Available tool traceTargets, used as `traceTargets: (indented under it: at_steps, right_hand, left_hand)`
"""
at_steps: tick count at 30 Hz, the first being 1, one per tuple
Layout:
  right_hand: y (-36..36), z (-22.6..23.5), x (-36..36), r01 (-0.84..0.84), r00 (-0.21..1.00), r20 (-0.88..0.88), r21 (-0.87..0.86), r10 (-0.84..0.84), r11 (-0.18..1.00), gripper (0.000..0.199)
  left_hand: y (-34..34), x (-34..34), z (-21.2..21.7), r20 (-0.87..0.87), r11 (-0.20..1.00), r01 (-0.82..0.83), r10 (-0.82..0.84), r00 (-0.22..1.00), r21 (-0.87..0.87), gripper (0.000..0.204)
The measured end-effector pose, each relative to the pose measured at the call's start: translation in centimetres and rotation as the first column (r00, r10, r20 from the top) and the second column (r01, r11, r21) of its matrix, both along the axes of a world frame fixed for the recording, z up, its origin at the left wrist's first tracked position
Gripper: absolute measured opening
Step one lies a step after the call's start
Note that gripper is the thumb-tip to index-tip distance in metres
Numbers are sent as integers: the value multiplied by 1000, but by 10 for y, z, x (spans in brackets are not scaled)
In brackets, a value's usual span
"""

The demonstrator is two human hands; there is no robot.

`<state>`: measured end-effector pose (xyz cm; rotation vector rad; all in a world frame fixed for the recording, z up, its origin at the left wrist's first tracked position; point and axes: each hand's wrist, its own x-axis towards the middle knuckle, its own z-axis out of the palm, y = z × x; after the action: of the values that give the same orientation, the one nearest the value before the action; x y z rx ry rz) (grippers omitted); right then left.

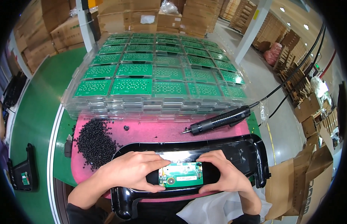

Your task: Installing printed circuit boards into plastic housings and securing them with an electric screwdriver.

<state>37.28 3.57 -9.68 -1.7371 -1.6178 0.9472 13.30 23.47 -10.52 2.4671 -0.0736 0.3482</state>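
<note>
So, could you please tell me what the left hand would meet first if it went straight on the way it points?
The board, whose left end the left hand appears to touch, though depth is unclear.

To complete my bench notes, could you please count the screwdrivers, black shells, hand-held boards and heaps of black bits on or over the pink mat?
Screwdriver: 1
Black shell: 1
Board: 1
Heap: 1
Total: 4
</note>
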Motion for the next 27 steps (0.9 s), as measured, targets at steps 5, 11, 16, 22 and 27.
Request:
traceTargets:
  at_steps: [5,11,16,22,27]
  right_hand:
    - [4,-15,-1,6,981,191,208,-46,978,72]
    - [7,-21,-8,27,958,274,205,-84,978,67]
    - [5,-21,-10,19,945,316,208,-85,978,66]
    - [4,-21,-10,15,936,341,199,-84,980,67]
    - [4,-20,-12,16,933,351,199,-86,980,68]
  left_hand:
    - [-4,2,5,-147,993,-92,102,984,74,63]
    - [-4,3,9,-283,989,-105,132,950,109,59]
    - [-6,3,9,-261,988,-105,133,956,117,58]
    - [-7,3,8,-260,988,-103,130,957,115,58]
    - [-7,2,7,-251,987,-119,143,957,108,60]
